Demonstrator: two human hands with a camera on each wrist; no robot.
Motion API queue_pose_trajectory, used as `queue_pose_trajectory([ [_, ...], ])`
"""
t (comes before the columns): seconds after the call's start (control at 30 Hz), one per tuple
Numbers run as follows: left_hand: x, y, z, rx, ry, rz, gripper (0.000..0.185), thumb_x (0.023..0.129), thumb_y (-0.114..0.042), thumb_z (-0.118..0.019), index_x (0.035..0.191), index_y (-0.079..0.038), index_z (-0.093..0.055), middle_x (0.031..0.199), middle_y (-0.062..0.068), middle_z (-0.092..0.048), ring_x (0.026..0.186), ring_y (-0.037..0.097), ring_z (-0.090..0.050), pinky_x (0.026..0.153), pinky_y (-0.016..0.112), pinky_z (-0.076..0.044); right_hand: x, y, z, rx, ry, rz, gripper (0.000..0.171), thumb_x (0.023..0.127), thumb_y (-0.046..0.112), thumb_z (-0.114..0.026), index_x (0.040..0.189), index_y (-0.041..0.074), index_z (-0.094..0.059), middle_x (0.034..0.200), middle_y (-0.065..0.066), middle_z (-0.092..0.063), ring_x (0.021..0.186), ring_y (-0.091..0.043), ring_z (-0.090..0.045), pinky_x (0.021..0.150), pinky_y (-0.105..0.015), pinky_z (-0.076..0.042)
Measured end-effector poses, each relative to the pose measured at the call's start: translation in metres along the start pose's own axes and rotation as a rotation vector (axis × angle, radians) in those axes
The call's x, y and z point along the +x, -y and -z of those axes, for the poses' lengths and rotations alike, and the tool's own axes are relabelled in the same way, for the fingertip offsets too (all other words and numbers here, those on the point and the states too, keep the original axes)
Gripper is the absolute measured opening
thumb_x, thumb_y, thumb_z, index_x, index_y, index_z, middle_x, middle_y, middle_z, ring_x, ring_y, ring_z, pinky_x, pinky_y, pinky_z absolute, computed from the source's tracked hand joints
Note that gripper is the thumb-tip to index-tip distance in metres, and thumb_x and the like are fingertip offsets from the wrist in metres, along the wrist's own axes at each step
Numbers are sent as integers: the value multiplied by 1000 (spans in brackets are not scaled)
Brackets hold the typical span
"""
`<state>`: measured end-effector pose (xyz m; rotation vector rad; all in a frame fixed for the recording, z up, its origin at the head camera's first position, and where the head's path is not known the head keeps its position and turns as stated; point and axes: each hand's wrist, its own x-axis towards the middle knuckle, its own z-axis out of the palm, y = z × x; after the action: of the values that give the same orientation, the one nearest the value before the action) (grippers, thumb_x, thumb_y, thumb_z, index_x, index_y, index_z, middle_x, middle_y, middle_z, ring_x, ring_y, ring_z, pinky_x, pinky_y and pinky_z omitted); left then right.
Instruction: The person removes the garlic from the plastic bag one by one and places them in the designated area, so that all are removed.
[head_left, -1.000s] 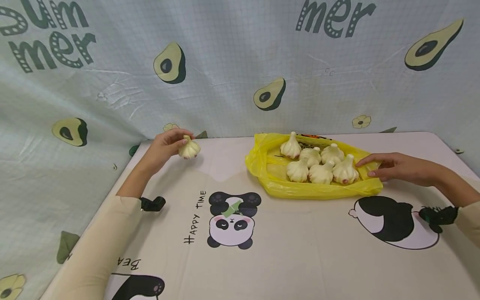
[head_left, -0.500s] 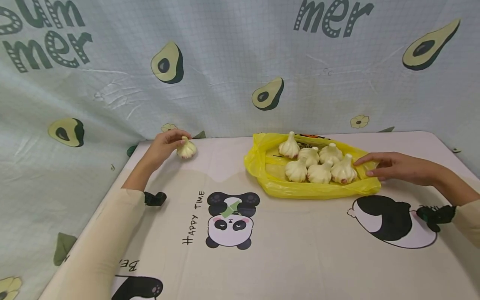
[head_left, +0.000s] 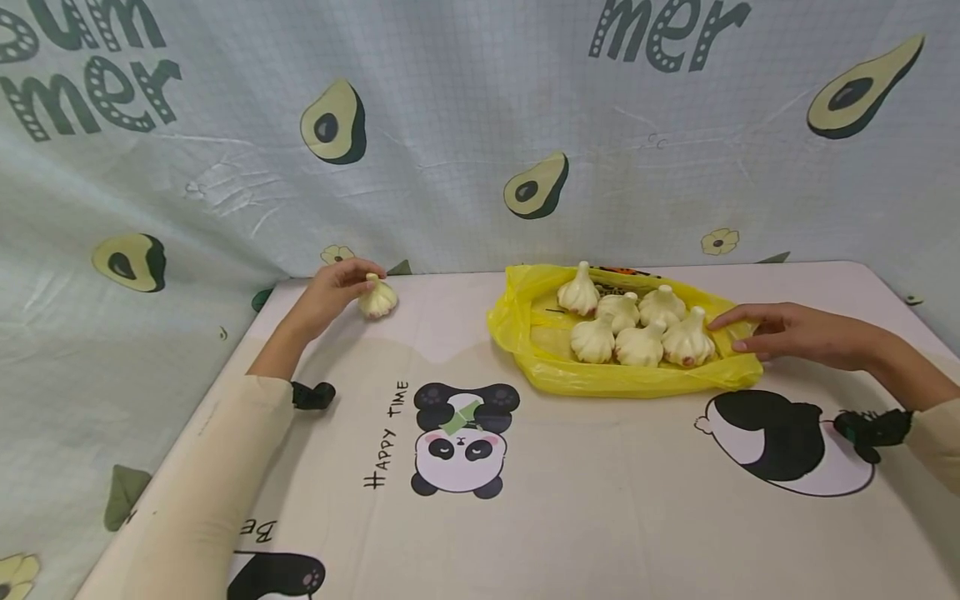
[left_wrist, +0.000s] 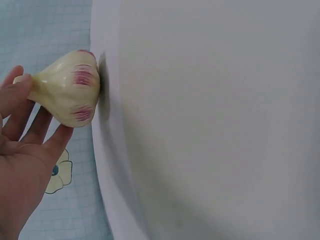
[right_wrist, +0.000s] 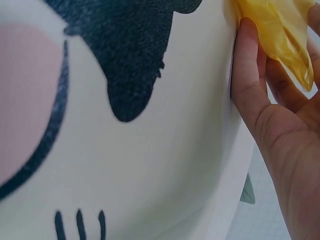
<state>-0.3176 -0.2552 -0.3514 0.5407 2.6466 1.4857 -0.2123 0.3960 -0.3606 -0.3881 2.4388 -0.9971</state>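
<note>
Left hand [head_left: 332, 293] pinches one garlic bulb [head_left: 378, 300]; right hand [head_left: 806, 335] grips one end of yellow bag [head_left: 615, 383] containing six bulbs [head_left: 639, 347].

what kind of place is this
Probably an indoor tabletop workspace, screened off, though the room beyond is out of view. The panda-print table, the avocado-print sheeting behind it and the yellow bag of garlic bulbs suggest that.

Pale cream table [head_left: 585, 475], flat, panda-printed top. Behind it and along its left side: grey-blue creased sheeting [head_left: 442, 92], printed with avocados, green lettering.
</note>
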Motion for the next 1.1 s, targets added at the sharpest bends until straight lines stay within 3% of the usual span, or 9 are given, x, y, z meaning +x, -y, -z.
queue_pose_trajectory([
  [0.23,-5,-11,-1,-10,-19,-22,40,102,-7,-62,139,5,-53,142,25,-52,138,38,-46,109,29,-44,1,1,0,-4,5,-10,42,103,27,-61,143,17,-54,130,-17,-50,96,-19,-54,76,-34,-51],
  [0.37,-11,-22,-5,5,-42,-37,39,101,-12,-64,138,0,-56,144,20,-54,138,37,-48,112,39,-42,1,2,0,0,4,3,41,103,26,-61,143,17,-54,129,-17,-51,94,-19,-54,75,-33,-51],
  [0.57,-15,-43,-14,-9,-62,-95,37,101,-11,-65,137,-2,-59,141,16,-56,138,30,-49,110,33,-44,1,1,0,3,1,10,40,103,25,-60,142,18,-55,132,-16,-49,94,-19,-54,74,-33,-50],
  [0.8,-18,-69,-31,-41,11,-120,39,101,-12,-64,139,-5,-58,143,12,-57,134,25,-54,105,26,-47,0,1,-1,10,8,2,40,103,25,-60,142,18,-55,129,-17,-49,94,-19,-54,74,-33,-50],
  [1.1,-18,-95,-55,-70,114,-228,39,99,-8,-66,137,-2,-59,140,12,-59,135,21,-53,111,30,-43,0,1,0,-8,11,2,40,103,25,-61,142,18,-55,124,-16,-50,95,-18,-53,74,-33,-48],
])
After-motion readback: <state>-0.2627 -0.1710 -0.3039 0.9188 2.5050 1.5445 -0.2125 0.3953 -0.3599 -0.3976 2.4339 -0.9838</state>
